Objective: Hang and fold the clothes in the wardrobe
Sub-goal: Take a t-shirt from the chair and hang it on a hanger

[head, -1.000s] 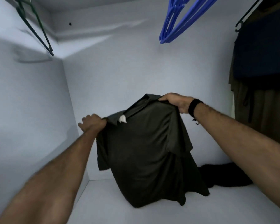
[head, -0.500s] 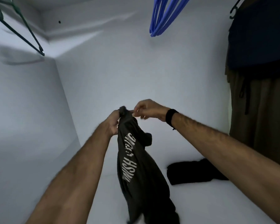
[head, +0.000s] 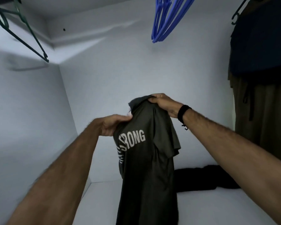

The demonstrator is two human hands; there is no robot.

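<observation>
A dark olive T-shirt (head: 147,168) with white lettering hangs in front of me inside the white wardrobe, folded lengthwise. My left hand (head: 113,125) grips its left shoulder edge. My right hand (head: 164,103), with a black band at the wrist, pinches the top of the shirt near the collar, a little higher. The shirt's lower part reaches down past the frame's bottom edge. Blue plastic hangers (head: 165,18) hang above, right of centre. A green hanger (head: 23,31) hangs at the upper left.
A black garment (head: 206,177) lies crumpled on the wardrobe floor (head: 233,207) at the back right. Dark navy and brown clothes (head: 263,78) hang along the right side. White walls close in at left and behind.
A second ago the shirt was spread wide between my hands. They met at its top half a second ago; now they are slightly apart, right hand higher, lettering facing me.
</observation>
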